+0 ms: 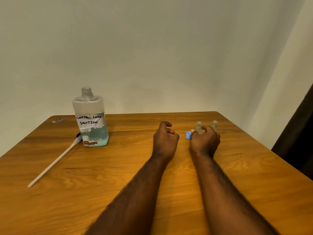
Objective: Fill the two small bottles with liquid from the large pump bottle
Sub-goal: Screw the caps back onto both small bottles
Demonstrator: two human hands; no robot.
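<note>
The large clear bottle, labelled "contact lens solution", stands uncapped at the left with blue liquid in its lower third. Its pump with a long white tube lies on the table beside it. Two small clear bottles stand uncapped at the right: the left small bottle and the right small bottle. My right hand is in front of them, thumb and forefinger curled round the base of the left one. A blue cap lies just left of that thumb. My left hand hovers loosely curled, holding nothing.
The wooden table ends at a pale wall behind. A small purple and white object lies at the far left corner. A dark curtain hangs past the table's right edge.
</note>
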